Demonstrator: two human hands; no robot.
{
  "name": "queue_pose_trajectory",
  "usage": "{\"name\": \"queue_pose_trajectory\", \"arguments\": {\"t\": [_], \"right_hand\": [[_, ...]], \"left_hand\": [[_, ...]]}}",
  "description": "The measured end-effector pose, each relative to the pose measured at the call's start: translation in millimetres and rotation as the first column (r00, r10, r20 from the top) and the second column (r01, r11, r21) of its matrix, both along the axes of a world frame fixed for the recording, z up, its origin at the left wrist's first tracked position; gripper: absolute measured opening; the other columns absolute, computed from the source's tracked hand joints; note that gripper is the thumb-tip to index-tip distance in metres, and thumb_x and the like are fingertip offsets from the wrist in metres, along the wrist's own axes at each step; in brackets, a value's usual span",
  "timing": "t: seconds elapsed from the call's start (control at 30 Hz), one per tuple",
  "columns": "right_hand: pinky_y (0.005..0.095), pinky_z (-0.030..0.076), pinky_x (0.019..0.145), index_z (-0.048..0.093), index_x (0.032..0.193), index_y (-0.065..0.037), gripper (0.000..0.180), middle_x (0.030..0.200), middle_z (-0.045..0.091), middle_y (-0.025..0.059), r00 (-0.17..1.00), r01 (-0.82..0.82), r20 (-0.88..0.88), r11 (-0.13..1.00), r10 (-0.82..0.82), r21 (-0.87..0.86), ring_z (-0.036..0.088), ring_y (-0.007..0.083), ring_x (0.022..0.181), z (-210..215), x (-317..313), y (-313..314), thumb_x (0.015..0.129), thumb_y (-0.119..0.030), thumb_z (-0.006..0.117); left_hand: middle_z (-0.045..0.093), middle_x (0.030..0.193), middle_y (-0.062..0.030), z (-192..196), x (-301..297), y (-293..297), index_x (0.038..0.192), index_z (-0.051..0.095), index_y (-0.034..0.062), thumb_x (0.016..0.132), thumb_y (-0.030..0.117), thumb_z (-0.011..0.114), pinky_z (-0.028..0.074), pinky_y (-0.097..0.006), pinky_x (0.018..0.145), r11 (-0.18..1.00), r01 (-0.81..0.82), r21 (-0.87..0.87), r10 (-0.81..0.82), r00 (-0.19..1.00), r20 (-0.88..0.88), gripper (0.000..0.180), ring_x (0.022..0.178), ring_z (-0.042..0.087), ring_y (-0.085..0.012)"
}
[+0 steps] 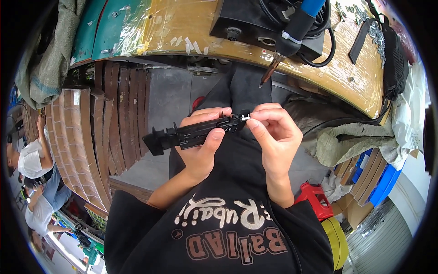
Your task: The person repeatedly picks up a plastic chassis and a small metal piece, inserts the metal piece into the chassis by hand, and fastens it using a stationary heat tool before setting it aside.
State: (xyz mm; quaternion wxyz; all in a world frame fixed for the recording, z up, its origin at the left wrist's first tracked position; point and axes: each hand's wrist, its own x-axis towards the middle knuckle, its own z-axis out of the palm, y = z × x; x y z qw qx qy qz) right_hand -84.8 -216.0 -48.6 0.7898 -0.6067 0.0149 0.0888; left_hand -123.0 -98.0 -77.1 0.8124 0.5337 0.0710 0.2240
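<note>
Before the workbench (175, 27) | hands (277, 140) on black device (189, 136) | white piece (245, 117) between

The yellowish tabletop (182, 20), patched with pale strips of tape, carried a black box unit (242, 20) with a knob on its front, and a black bag (394, 59) lay at its right end. To the left, a draped grey-green sack (52, 59) was noted near stacked brown trays (73, 146) and, farther out, two people in white tops (29, 157). At lower right, a red plastic object (314, 201) sat near a yellow-green item (335, 242), with a blue bin (385, 182) beyond.
</note>
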Motion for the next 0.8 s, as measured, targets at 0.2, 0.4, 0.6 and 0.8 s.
{"name": "queue_pose_trajectory", "arguments": {"t": [0.2,0.4,0.6,0.8], "right_hand": [[0.0226,0.046,0.07,0.059,0.082,0.005,0.012,0.088,0.055,0.01,0.998,-0.042,-0.046,0.997,0.039,-0.063,0.055,0.0127,0.079,4,1,1,0.071,0.01,0.062],[0.0218,0.046,0.067,0.059,0.082,0.005,0.011,0.087,0.055,0.0095,0.99,-0.13,-0.058,0.988,0.126,-0.079,0.055,0.0117,0.076,7,5,-12,0.072,0.008,0.062],[0.0214,0.046,0.066,0.059,0.082,0.005,0.011,0.086,0.055,0.0089,0.987,-0.157,-0.039,0.984,0.155,-0.082,0.056,0.0112,0.076,8,3,-18,0.072,0.007,0.063],[0.0223,0.046,0.067,0.059,0.086,0.004,0.013,0.087,0.056,0.0089,0.999,-0.028,-0.046,1.0,0.028,0.0,0.055,0.011,0.076,7,-4,-20,0.073,0.006,0.062]], "left_hand": [[0.057,0.096,-0.0203,-4,-1,5,0.098,0.049,-0.0017,0.077,0.003,0.058,0.047,-0.032,0.078,1.0,0.012,0.023,-0.012,1.0,0.009,0.023,0.088,0.057,-0.0235],[0.058,0.093,-0.0199,-4,1,6,0.098,0.051,-0.002,0.076,0.002,0.058,0.048,-0.032,0.076,0.998,0.053,0.02,-0.053,0.998,0.035,0.023,0.084,0.059,-0.023],[0.058,0.092,-0.0193,-2,-1,3,0.099,0.052,-0.0015,0.077,0.0,0.058,0.049,-0.032,0.076,0.996,0.085,0.01,-0.086,0.996,0.029,0.023,0.085,0.059,-0.023],[0.056,0.096,-0.019,-3,-2,3,0.1,0.049,0.0005,0.078,0.004,0.059,0.048,-0.033,0.078,0.977,0.186,0.1,-0.195,0.977,0.09,0.024,0.087,0.058,-0.0253]]}}
